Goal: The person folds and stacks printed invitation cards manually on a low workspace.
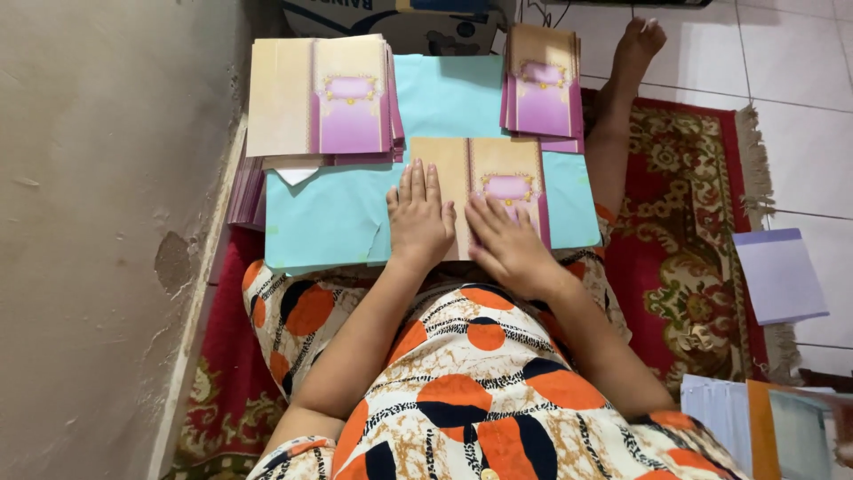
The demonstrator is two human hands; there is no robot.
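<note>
Both my hands are flat, fingers spread and not gripping anything: left hand and right hand pressing down on a tan-and-purple card. It lies on a light blue sheet over my lap. More card stacks sit beyond, one upper left, one upper right.

Both hands flat on card

Head view: single camera, worn high, facing steeply down over the lap, close range; floor fills frame edges.
</note>
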